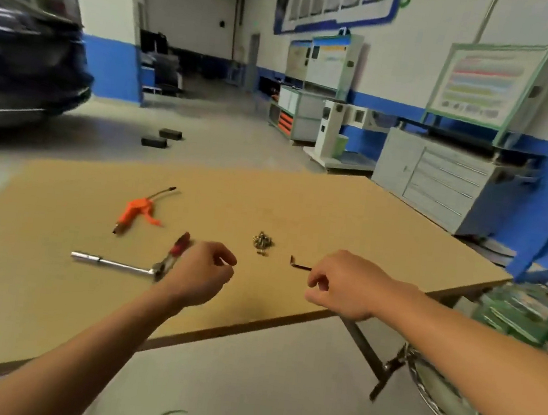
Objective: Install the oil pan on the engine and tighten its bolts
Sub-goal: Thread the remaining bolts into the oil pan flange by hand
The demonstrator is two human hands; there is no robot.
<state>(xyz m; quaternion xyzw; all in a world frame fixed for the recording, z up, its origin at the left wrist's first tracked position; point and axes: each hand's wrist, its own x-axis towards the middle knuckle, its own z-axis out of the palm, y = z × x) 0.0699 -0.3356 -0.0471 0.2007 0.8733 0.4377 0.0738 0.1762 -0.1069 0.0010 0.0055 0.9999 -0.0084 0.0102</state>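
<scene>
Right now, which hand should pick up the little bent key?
Right. The right hand has its fingertips at the end of the key, though a grip isn't clear. The left hand hovers farther off, by the pliers.

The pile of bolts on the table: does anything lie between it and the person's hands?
Only a small hex key, lying on the table between the bolts and the right hand. Between the bolts and the left hand there is just bare tabletop.
</scene>
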